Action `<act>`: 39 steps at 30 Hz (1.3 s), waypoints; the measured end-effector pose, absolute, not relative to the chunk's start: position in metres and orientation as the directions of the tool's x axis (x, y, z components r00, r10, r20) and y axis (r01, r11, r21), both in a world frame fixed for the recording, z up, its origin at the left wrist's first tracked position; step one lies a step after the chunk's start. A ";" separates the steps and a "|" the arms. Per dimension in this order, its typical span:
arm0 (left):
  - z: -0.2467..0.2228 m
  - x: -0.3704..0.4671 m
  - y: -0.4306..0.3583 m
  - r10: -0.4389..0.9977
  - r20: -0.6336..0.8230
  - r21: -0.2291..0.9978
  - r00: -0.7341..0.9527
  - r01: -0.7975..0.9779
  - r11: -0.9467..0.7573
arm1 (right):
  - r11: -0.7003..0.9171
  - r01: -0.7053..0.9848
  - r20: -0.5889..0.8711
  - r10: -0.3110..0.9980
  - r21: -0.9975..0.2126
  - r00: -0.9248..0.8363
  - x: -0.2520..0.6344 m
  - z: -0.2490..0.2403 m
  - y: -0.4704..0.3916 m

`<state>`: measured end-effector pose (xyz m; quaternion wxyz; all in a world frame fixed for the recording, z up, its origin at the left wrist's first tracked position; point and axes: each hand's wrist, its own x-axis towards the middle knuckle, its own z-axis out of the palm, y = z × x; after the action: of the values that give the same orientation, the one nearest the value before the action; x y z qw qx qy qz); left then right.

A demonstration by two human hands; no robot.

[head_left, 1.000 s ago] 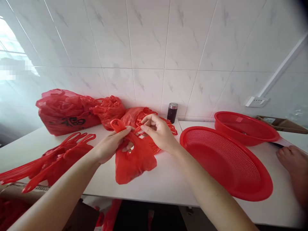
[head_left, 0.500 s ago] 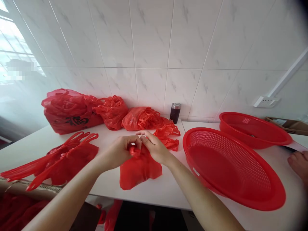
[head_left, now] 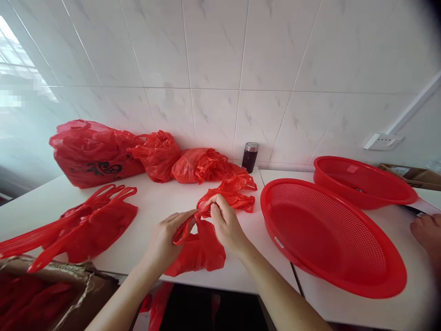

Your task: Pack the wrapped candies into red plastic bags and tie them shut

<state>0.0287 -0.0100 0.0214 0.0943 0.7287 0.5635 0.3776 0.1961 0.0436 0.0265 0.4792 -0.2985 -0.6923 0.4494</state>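
A small red plastic bag (head_left: 203, 253) rests near the table's front edge, its top gathered and twisted upward. My left hand (head_left: 172, 234) pinches one side of the bag's top. On the other side, my right hand (head_left: 225, 225) grips a strand of the same bag with curled fingers. Just behind my hands lie loose red bags (head_left: 237, 197). Flat red bags with loop handles (head_left: 99, 225) are spread at the left.
Stuffed red bags (head_left: 96, 161) line the tiled wall, beside a dark flask (head_left: 250, 157). Two red plastic baskets (head_left: 320, 230) stand at the right, near another person's hand (head_left: 427, 232). A cardboard box (head_left: 82, 294) holding red bags is at the lower left.
My hands have pulled the bag's gathered top apart into separate strands, and my right fingers have curled shut on one. The view has shifted slightly, showing more of the cardboard box.
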 end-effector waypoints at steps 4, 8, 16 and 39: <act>-0.002 0.009 -0.016 0.916 0.396 0.615 -0.061 0.759 -0.215 | 0.428 0.039 0.401 0.872 -0.903 -0.280 0.208 0.011 0.050; -0.037 -0.018 -0.030 0.920 0.318 0.682 -0.227 0.729 -0.056 | 0.348 0.079 0.339 0.934 -0.934 -0.111 0.229 -0.013 0.068; -0.063 0.021 -0.015 0.842 0.331 0.792 -0.427 0.610 -0.001 | 0.315 0.156 0.304 0.948 -0.936 -0.092 0.202 -0.050 0.051; -0.095 0.023 -0.018 0.889 0.309 0.639 -0.338 0.766 0.069 | 0.524 0.560 0.525 0.832 -0.642 -0.177 0.238 -0.107 0.044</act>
<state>0.0230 -0.0178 -0.0954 0.0815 0.5695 0.7266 0.3756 0.2379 0.0438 -0.1073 0.4438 -0.4631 -0.7517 0.1534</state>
